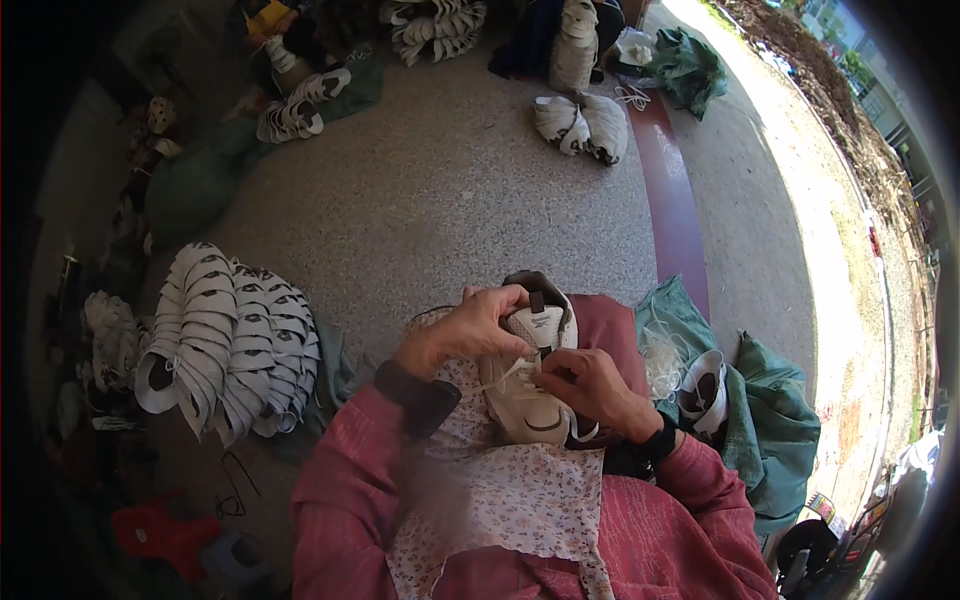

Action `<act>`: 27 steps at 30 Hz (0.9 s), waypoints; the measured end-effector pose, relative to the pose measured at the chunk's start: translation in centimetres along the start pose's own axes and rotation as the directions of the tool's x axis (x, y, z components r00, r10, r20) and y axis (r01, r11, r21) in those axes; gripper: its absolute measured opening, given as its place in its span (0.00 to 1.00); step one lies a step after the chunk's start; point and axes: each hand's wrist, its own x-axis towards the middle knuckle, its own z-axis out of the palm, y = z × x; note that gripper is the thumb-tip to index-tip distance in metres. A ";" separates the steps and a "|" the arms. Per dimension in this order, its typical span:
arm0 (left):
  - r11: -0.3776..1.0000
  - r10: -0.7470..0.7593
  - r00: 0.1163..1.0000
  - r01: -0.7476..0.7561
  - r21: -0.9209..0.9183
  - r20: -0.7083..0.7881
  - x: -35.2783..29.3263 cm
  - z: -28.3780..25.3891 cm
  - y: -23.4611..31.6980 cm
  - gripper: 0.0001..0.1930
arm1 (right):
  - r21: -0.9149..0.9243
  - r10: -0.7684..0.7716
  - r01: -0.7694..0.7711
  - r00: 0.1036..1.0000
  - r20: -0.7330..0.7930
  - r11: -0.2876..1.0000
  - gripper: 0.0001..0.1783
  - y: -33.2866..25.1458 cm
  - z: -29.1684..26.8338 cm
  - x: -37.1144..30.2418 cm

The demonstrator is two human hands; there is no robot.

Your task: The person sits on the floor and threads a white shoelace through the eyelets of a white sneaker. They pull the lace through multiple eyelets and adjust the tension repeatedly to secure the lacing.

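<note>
A beige and white sneaker (520, 410) lies across my lap, toe toward me, over a flowered apron (500, 510). My left hand (472, 326) is closed on the far left side of its opening, thumb pressing near the white tongue (536, 325). My right hand (592, 385) is pinched at the lacing on the shoe's right side. A thin white shoelace (497, 377) loops over the left side of the upper. The lace's end between my right fingertips is too small to make out clearly.
Curved stacks of white shoe uppers (205, 340) stand at my left. On my right are green sacks (775, 430), a loose white shoe (704, 392) and a bundle of white laces (661, 360). More shoes (582, 128) lie farther off, near other people. A red stool (160, 535) sits lower left.
</note>
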 end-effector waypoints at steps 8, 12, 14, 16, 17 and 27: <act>0.837 0.032 0.978 0.087 0.540 -0.208 -0.1 0.7 -0.9 0.33 | 0.151 0.033 -0.051 0.992 0.120 0.987 0.07 -0.5 0.2 0.4; 0.697 0.310 0.910 -0.021 0.717 -0.274 -0.5 1.9 -1.2 0.28 | -0.014 -0.161 0.161 0.986 0.045 0.987 0.07 0.1 1.2 0.0; 0.713 0.335 0.909 -0.072 0.698 -0.248 -0.4 1.6 -1.7 0.25 | -0.060 -0.152 0.160 0.981 0.116 0.985 0.07 -0.1 0.2 -0.1; 0.826 0.240 0.950 -0.092 0.557 -0.200 0.0 0.9 -1.6 0.23 | -0.019 -0.069 0.071 0.995 0.075 0.997 0.07 -0.6 -0.7 -0.5; 0.856 0.195 0.963 -0.075 0.512 -0.185 0.0 0.7 -1.5 0.21 | 0.053 0.015 -0.015 1.000 0.002 0.999 0.07 -0.9 -1.0 -0.7; 0.988 0.093 0.982 -0.071 0.134 -0.166 -0.3 1.2 -1.1 0.18 | 0.391 0.156 -0.107 0.983 -0.096 0.914 0.08 1.1 -0.5 -0.6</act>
